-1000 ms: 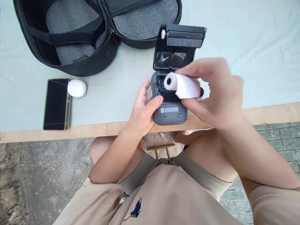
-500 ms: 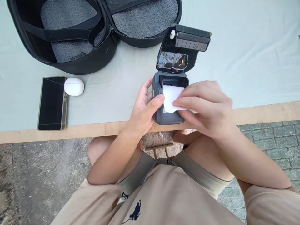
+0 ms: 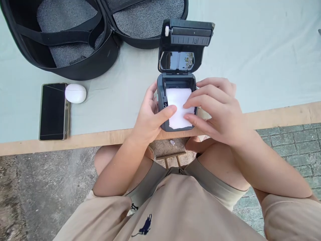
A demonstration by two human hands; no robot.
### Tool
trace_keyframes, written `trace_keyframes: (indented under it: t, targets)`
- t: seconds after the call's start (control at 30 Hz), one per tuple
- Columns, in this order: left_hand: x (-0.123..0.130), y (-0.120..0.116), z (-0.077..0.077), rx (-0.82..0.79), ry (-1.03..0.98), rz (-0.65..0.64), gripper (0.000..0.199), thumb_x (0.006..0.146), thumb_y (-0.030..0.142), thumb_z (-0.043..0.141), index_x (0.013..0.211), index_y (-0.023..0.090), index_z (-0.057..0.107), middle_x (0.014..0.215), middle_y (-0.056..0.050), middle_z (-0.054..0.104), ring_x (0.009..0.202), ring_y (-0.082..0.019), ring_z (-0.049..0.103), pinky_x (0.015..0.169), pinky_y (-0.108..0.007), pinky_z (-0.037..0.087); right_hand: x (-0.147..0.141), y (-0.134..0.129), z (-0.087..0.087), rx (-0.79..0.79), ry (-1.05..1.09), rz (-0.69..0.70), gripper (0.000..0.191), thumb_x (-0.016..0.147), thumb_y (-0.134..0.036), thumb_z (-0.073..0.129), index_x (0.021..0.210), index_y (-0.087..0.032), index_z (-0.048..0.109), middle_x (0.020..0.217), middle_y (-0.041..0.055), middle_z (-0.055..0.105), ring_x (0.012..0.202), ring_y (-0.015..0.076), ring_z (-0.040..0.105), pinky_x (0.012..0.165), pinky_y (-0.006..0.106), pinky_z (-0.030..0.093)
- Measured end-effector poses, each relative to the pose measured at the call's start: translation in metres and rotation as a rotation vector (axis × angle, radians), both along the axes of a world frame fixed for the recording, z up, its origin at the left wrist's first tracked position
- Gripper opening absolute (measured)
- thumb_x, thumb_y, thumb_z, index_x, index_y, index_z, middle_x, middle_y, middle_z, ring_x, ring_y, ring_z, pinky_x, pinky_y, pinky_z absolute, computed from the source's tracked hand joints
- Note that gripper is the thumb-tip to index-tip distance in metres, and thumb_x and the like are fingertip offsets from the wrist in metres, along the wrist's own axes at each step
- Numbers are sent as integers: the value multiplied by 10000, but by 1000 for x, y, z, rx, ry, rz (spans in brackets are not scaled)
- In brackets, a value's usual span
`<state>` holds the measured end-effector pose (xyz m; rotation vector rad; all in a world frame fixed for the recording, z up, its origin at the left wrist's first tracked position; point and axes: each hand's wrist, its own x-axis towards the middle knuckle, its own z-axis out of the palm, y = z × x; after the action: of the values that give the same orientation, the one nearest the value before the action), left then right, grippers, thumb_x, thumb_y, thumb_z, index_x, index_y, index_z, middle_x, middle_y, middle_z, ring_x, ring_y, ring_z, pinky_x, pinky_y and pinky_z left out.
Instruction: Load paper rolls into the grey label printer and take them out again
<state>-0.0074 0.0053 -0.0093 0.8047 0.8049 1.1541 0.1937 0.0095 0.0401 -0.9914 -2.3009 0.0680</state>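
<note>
A small dark printer-like device [image 3: 163,117] has its lid [image 3: 188,36] raised, near the table's front edge. White paper [image 3: 179,117] lies in its open compartment, with a ragged lower edge. My left hand [image 3: 154,115] grips the device from the left side, its thumb resting over the paper. On the right, my right hand [image 3: 213,108] has its fingers apart, the tips at the right part of the paper and the device's right edge. It grips nothing that shows.
An open black case [image 3: 100,63] with grey foam stands at the back left. A phone [image 3: 52,112] lies at the left, and a white oval object [image 3: 75,93] touches its upper right corner. The table's wooden edge [image 3: 110,137] runs in front.
The paper now lies flatter and covers more of the compartment. My right hand has let go of it, its fingers spreading. The device has shifted slightly left in view and stands straighter.
</note>
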Motion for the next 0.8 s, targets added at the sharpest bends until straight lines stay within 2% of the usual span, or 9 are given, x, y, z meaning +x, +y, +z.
trace_keyframes:
  t: [0.07, 0.13, 0.23, 0.3, 0.33, 0.43, 0.53, 0.67, 0.8]
  targets:
    - [-1, 1, -3, 22, 26, -17, 900, 705, 494, 918, 1416, 326, 390, 1268, -79, 729, 1192, -360, 755, 870, -455, 677, 2, 0, 3, -19, 24, 28, 102, 990, -349, 672, 1037, -270, 627, 1012, -2, 737, 1198, 255, 684, 978, 447, 527]
    - [-2, 2, -7, 54, 46, -37, 948, 693, 486, 925, 1442, 324, 367, 1368, -101, 693, 1288, -386, 710, 932, -480, 670, 3, 5, 9, -20, 109, 19, 134, 972, -323, 684, 1078, -260, 631, 1120, 30, 714, 1185, 239, 684, 996, 436, 558]
    - [-4, 2, -8, 118, 58, -61, 1011, 640, 457, 959, 1452, 306, 376, 1497, -124, 625, 1399, -409, 634, 1025, -492, 643, 3, 20, 17, -39, 251, -75, 341, 994, -356, 645, 1298, -209, 601, 1422, 133, 617, 1375, 275, 605, 1054, 432, 567]
    - [-4, -1, -4, 144, 68, -69, 990, 654, 432, 954, 1461, 296, 396, 1509, -127, 619, 1405, -400, 630, 1044, -481, 635, 0, 29, 21, -147, 317, -86, 472, 1023, -361, 597, 1447, -172, 512, 1573, 168, 524, 1464, 281, 554, 1091, 414, 561]
    - [-4, -2, -2, 148, 75, -68, 953, 677, 426, 942, 1460, 290, 415, 1502, -127, 625, 1394, -393, 638, 1047, -476, 632, -2, 32, 22, -198, 357, -73, 496, 1027, -350, 587, 1477, -166, 485, 1590, 166, 511, 1440, 264, 579, 1079, 394, 570]
    - [-3, -7, 6, 129, 91, -47, 870, 705, 417, 930, 1432, 273, 475, 1480, -128, 641, 1374, -392, 651, 1046, -469, 627, -7, 33, 23, -199, 415, -68, 359, 1024, -313, 581, 1358, -182, 590, 1406, 114, 648, 1210, 204, 686, 950, 354, 601]
    - [-2, -9, 7, 93, 76, -19, 896, 651, 437, 966, 1401, 272, 503, 1413, -124, 683, 1363, -415, 656, 982, -452, 646, -4, 24, 21, -106, 312, -53, 220, 998, -318, 624, 1173, -202, 691, 1125, 100, 705, 1100, 223, 671, 899, 386, 595]
    - [-2, -9, 5, 64, 74, -2, 850, 647, 457, 965, 1351, 270, 525, 1358, -99, 717, 1238, -373, 729, 887, -408, 674, 5, 14, 17, -103, 162, 28, 179, 946, -304, 686, 1121, -270, 692, 1084, 79, 664, 1070, 241, 687, 921, 444, 634]
    - [-3, -9, 7, 59, 99, -4, 856, 661, 451, 954, 1377, 266, 522, 1382, -93, 701, 1187, -349, 750, 851, -388, 680, 11, 15, 13, -107, 139, 81, 170, 924, -264, 707, 1094, -274, 691, 1080, 70, 658, 1022, 229, 705, 916, 446, 644]
